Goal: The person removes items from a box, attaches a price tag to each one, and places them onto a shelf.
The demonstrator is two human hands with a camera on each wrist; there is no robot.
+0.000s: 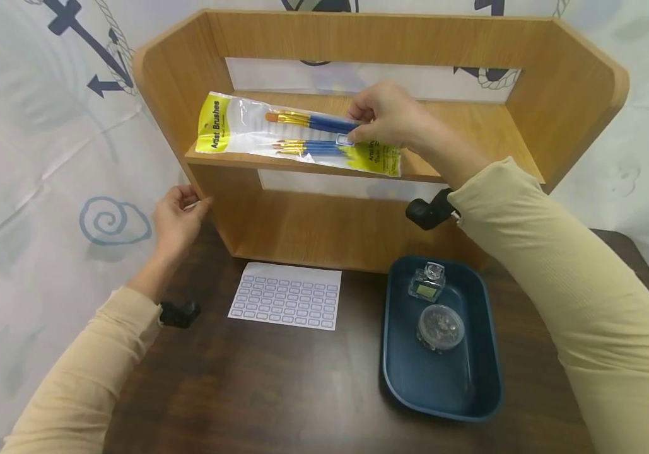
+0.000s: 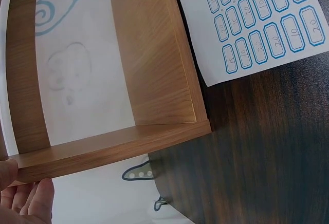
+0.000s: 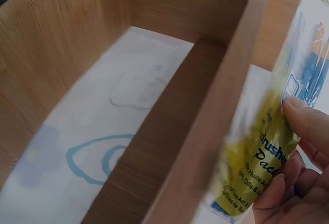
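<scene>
A clear-and-yellow packet of artist brushes [image 1: 250, 126] lies across the front of the upper level of a wooden shelf unit [image 1: 324, 227]. My right hand [image 1: 386, 116] pinches its right end between thumb and fingers. Inside are blue-handled brushes, and a small bordered label [image 1: 344, 139] is stuck near my thumb. In the right wrist view the yellow end of the packet [image 3: 262, 167] tilts in front of the shelf board. My left hand [image 1: 178, 217] grips the front edge of the unit's left side panel, thumb on one side and fingers on the other in the left wrist view.
A sheet of blue-bordered labels [image 1: 284, 296] lies on the dark table [image 1: 279, 391] before the shelf. To its right, a blue tray [image 1: 432, 391] holds a small glass bottle [image 1: 427, 284] and a round clear-lidded container [image 1: 441, 326]. Patterned cloth [image 1: 35, 265] hangs behind.
</scene>
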